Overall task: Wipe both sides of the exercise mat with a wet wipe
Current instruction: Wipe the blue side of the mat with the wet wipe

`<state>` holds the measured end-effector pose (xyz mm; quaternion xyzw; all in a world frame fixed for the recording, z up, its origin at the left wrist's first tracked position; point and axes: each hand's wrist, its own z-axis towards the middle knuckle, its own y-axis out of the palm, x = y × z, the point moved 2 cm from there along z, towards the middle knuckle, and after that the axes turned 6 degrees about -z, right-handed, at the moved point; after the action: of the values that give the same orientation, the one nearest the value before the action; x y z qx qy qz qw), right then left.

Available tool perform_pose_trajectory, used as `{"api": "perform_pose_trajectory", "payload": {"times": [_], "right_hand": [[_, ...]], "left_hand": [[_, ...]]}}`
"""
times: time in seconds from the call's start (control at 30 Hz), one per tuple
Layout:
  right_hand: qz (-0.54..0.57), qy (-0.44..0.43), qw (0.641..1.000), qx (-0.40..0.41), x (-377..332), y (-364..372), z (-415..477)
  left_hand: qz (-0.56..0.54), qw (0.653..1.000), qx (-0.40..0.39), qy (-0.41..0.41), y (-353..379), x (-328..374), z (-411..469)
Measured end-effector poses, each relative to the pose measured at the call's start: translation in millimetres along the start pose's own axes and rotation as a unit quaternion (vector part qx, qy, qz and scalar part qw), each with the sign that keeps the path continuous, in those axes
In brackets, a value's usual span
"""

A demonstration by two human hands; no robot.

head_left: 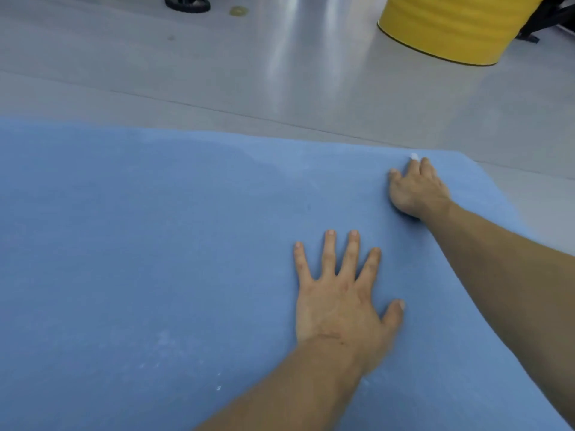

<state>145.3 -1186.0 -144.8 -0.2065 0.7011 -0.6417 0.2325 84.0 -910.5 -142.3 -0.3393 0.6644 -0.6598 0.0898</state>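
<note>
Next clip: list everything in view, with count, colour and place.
exercise mat: one, blue, spread on the floor, filling the lower frame
wet wipe: one, white, only a tip showing, near the mat's far edge
floor: one, grey, glossy, beyond the mat
drum-like object: one, yellow, on the floor, top right
ring-shaped object: one, black, top left, cut by the frame edge
small disc: one, yellowish, on the floor right of the ring
dark object: one, black, top right corner
left hand: one, flat on the mat, fingers spread
right hand: one, on the mat, over the wipe
</note>
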Motion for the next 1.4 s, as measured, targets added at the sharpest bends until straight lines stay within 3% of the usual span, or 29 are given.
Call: {"api": "perform_pose_trajectory", "payload": {"times": [0.13, 0.27, 0.4, 0.5, 0.57, 0.73, 0.83, 0.9, 1.07, 1.2, 1.3, 1.4], "right_hand": [[0.037, -0.013, 0.999, -0.012, -18.3, -0.1, 1.3], [0.046, -0.170, 0.983, -0.054, -66.0, -1.8, -13.2], [0.027, -0.352, 0.933, -0.073, -151.2, 6.1, -61.4], [0.013, -0.412, 0.910, -0.054, -172.7, 12.6, -82.8], [0.010, -0.387, 0.921, -0.038, -158.2, 9.2, -77.6], [0.022, -0.205, 0.978, 0.012, -90.6, 3.7, -62.4], [0.052, -0.135, 0.989, 0.029, -83.7, 4.4, -68.7], [0.053, -0.150, 0.987, 0.010, -105.6, 6.6, -77.7], [-0.001, -0.293, 0.954, -0.063, -210.8, 15.5, -113.5], [0.007, -0.368, 0.928, -0.054, -268.3, 19.8, -141.0], [-0.006, -0.321, 0.947, -0.023, -247.7, 19.4, -130.7], [0.010, -0.181, 0.983, 0.007, -193.1, 12.9, -107.6]], "left_hand": [[-0.012, 0.999, -0.008, 0.030, -2.8, -8.8, -2.0], [-0.011, 0.997, 0.002, 0.074, -5.3, -34.6, -9.2], [-0.019, 0.997, 0.023, 0.076, -12.7, -60.1, -22.5], [-0.023, 0.997, 0.026, 0.070, -20.2, -82.8, -38.2], [-0.030, 0.996, 0.040, 0.068, -24.8, -102.0, -49.8], [-0.026, 0.997, 0.057, 0.048, -30.5, -144.0, -68.1], [-0.005, 0.997, 0.066, 0.034, -35.2, -163.5, -71.5], [-0.004, 0.998, 0.067, 0.015, -41.6, -181.9, -75.2], [-0.007, 0.996, 0.067, -0.058, -67.6, -229.2, -84.6], [0.005, 0.991, 0.071, -0.118, -84.2, -272.2, -88.1], [-0.002, 0.987, 0.070, -0.143, -90.2, -298.9, -92.4], [-0.002, 0.984, 0.072, -0.163, -98.0, -327.2, -96.4]]}}
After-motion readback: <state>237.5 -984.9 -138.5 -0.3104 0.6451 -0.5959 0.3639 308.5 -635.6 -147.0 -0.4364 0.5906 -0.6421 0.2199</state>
